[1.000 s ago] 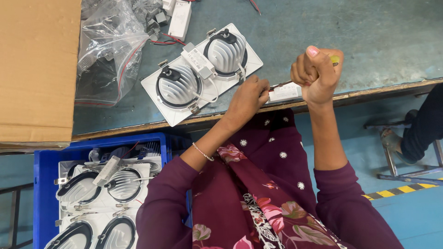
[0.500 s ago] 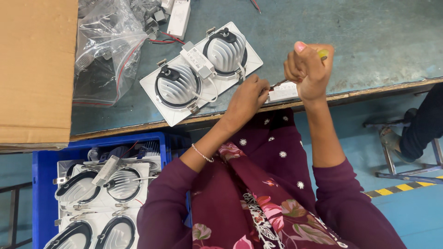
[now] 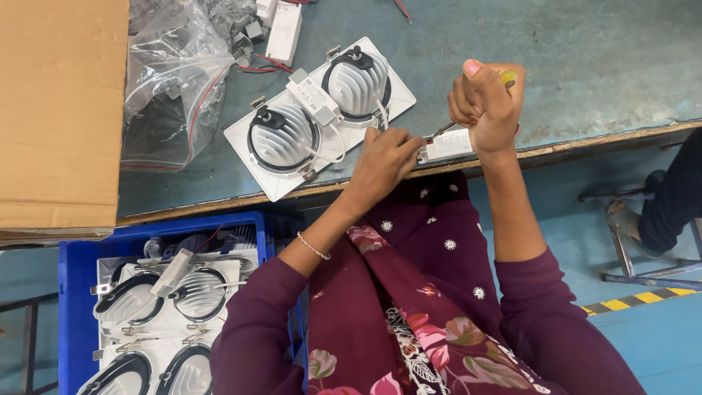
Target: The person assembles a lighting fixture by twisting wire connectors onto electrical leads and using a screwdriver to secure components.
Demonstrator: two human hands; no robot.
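Observation:
A white twin downlight fixture (image 3: 316, 121) with two ribbed round housings lies on the grey-green workbench (image 3: 585, 58). My right hand (image 3: 486, 102) is closed around a screwdriver with a yellow-green handle (image 3: 507, 75), its tip angled down onto a small white driver box (image 3: 447, 145) at the bench edge. My left hand (image 3: 385, 157) rests beside the fixture and pinches the near end of that box by the screwdriver tip. Thin wires run from the fixture toward the box.
A brown cardboard box (image 3: 58, 110) stands at the left. Clear plastic bags (image 3: 175, 80) and small white parts (image 3: 281, 29) lie at the back. A blue crate (image 3: 80, 263) below the bench holds several similar fixtures. Another person's leg (image 3: 669, 205) and a stool are at the right.
My right hand with the screwdriver has shifted slightly left and up over the driver box. The left hand stays at the box.

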